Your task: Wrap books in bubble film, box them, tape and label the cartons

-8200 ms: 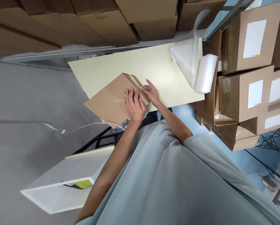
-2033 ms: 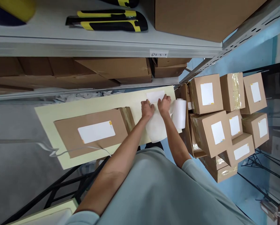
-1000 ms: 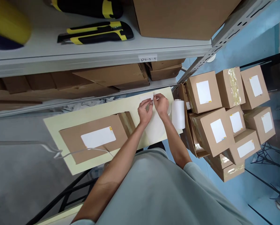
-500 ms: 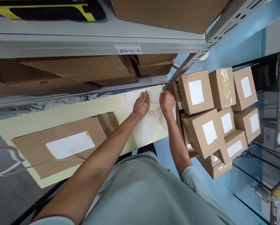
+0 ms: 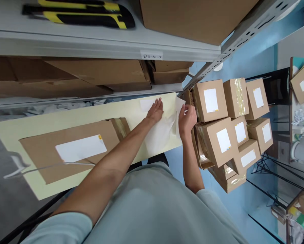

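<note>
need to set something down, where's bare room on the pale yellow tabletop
Bare tabletop shows between the labelled carton and the shelving, and between the carton's taped end and the white paper by the left hand. Crowded: the right end, with right hand, translucent sheet, and stacked cartons alongside.

Identification label (image 5: 152,55) on the front edge of the shelf (image 5: 78,46): handwritten code "D3-5-5". White label (image 5: 80,148) of the flat carton (image 5: 45,152) and white labels (image 5: 223,140) of the stacked cartons (image 5: 210,149): print not legible.
</note>
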